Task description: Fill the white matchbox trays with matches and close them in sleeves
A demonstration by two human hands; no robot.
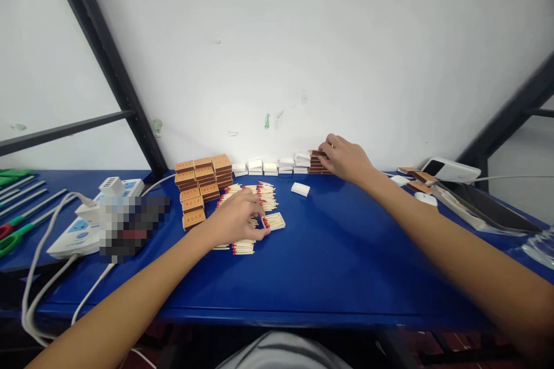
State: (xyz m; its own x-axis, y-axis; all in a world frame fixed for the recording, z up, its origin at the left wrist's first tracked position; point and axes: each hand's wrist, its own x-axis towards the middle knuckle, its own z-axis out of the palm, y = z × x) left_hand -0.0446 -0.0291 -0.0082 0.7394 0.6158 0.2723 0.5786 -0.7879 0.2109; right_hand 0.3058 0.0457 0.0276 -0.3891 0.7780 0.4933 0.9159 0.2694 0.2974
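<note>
My left hand (240, 216) has its thumb and fingertips closed on the left end of a white matchbox tray (274, 221) that holds red-tipped matches. Loose matches (267, 196) lie in piles behind, beneath and in front of this hand. At the back, my right hand (344, 157) pinches the top of a stack of brown matchbox sleeves (315, 162); its fingers partly cover them. Between the hands, one separate white tray (300, 189) rests on the blue table.
Stacked orange-brown matchboxes (193, 219) stand left of the matches. White trays (255, 166) are piled along the wall. A power strip (82, 236) with cables and green-handled tools (17, 236) occupy the left; a white device (450, 169) and more sleeves (419, 187) sit right.
</note>
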